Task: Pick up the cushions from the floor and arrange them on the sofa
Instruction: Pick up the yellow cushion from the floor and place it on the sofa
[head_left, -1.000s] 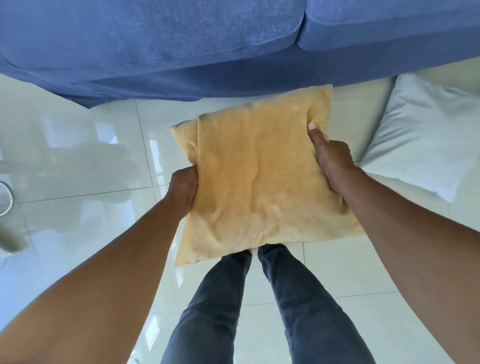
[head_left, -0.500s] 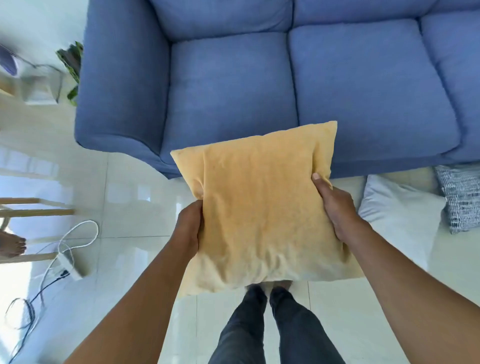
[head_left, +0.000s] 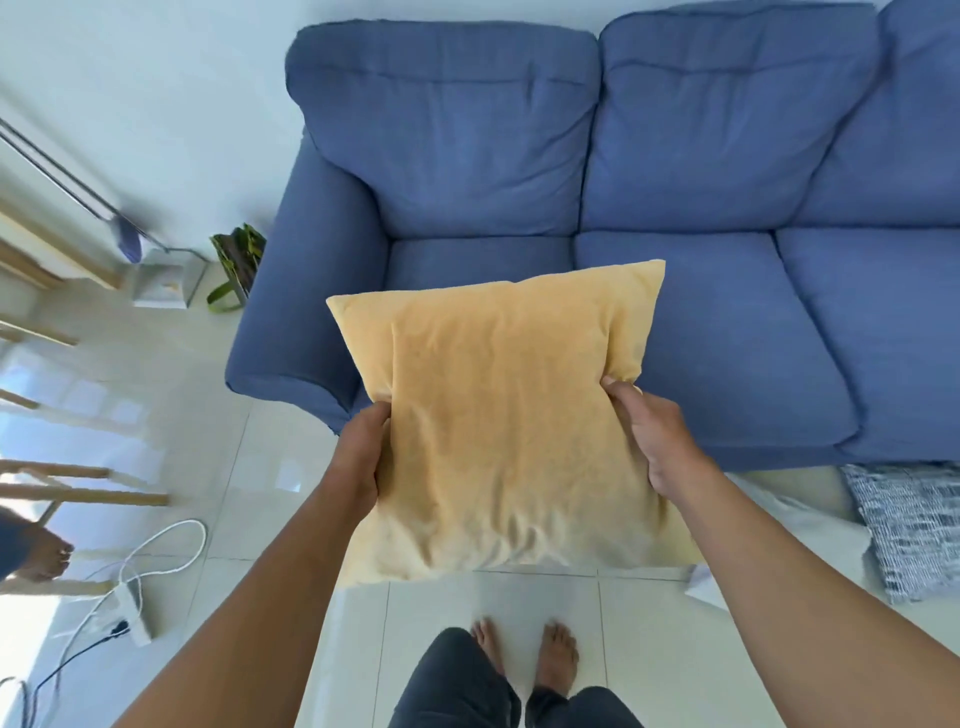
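cushion (head_left: 498, 415) between left hand (head_left: 361, 457) and right hand (head_left: 657, 439), both clamped on its side edges

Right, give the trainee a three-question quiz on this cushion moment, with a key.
1. True or false: the yellow cushion is lying on the blue sofa.
2. Which hands hold the yellow cushion? A) left hand only B) right hand only C) both
3. Fill in: the patterned grey cushion lies on the ____.

Key: 1 false, it is held in the air in front of the sofa; 2 C, one hand on each side edge; 3 floor.
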